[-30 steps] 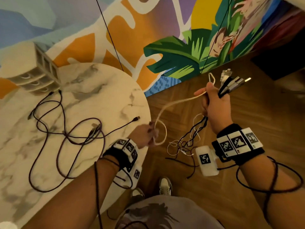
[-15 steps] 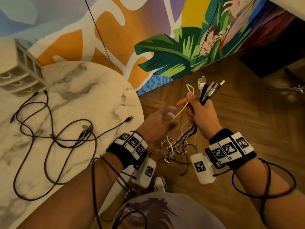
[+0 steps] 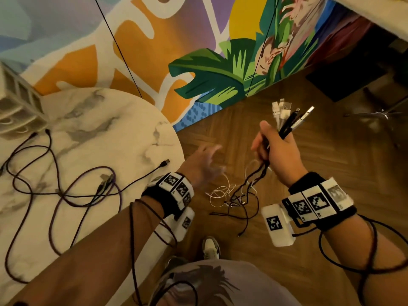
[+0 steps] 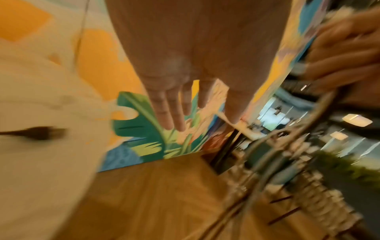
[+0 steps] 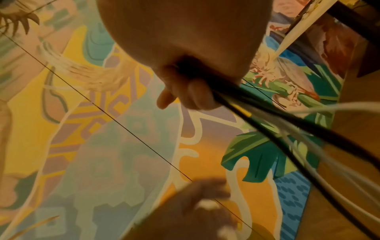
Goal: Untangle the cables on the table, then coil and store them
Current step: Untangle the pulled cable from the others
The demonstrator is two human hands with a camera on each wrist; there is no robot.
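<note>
A painted mural [image 3: 136,40] of orange shapes and green leaves fills the wall behind, meeting a herringbone wood floor [image 3: 331,164]. The round marble table [image 3: 92,133] takes the left of the room, its curved edge ending just short of the person's left arm, with bare floor open to the right of it. On the marble lies a loose tangle of dark cables [image 3: 66,191], purple-black loops crossing each other, one plug end [image 3: 165,162] pointing toward the table's rim. A pale drawer unit [image 3: 17,104] stands at the table's far left edge.

Off the table, over the floor, the right hand [image 3: 278,151] is fisted round a bunch of cables [image 3: 242,195], white and black plugs sticking up above the knuckles, thin white and black strands dangling in a snarl below. The left hand [image 3: 203,164] is blurred, fingers spread and straight, holding nothing, just beside the hanging strands. Square black-and-white marker tags ring both wrists; no lettering on them is legible.
</note>
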